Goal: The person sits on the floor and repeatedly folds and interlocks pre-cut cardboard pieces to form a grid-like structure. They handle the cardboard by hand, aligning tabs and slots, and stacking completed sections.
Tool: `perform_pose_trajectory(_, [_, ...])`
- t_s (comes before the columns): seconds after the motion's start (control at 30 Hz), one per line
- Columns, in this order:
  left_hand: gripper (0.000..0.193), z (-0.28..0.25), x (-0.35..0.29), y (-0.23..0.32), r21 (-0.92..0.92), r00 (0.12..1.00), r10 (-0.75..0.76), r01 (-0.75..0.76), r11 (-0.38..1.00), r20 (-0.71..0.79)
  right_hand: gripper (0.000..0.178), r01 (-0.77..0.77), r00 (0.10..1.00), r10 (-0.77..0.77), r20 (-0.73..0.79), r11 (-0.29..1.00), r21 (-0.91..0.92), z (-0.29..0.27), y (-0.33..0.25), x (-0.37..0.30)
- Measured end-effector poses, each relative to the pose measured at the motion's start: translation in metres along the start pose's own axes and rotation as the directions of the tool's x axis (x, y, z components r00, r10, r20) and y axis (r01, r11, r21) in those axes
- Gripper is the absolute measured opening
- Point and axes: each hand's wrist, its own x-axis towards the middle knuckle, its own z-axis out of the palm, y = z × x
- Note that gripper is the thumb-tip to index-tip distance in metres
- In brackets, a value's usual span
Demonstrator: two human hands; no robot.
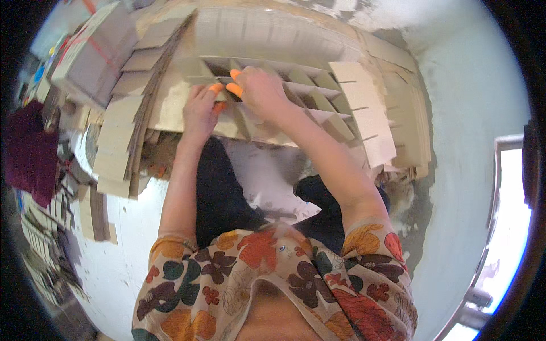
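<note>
A cardboard divider grid (318, 98) of interlocked slotted strips stands on the work surface in front of me. At its left end, my left hand (200, 111) pinches the near edge of the grid, with orange finger covers on its fingertips. Close beside it, my right hand (260, 91) reaches over the cells, its orange-covered thumb and finger either side of a cardboard strip at a crossing. The strip between the fingers is partly hidden and slightly blurred.
Slotted cardboard strips (364, 113) lie to the right of the grid, with more cardboard stacked behind. At left stand overlapping cardboard sheets (116, 133) and a cardboard box (94, 54). A dark red cloth (31, 153) hangs at the far left. A pale wall (472, 85) bounds the right side.
</note>
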Motion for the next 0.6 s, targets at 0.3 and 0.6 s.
perform_pose_trajectory(0.3, [0.123,-0.008,0.066,0.015,0.012,0.885,0.13,-0.152,0.988,0.448,0.096,-0.586,0.81,0.574,-0.121,0.783,-0.208,-0.128,0.195,-0.106])
perform_pose_trajectory(0.6, [0.122,0.04,0.112,-0.029,0.051,0.798,0.198,-0.275,0.96,0.569,0.087,-0.668,0.744,0.62,0.249,0.698,0.257,-0.145,0.256,-0.183])
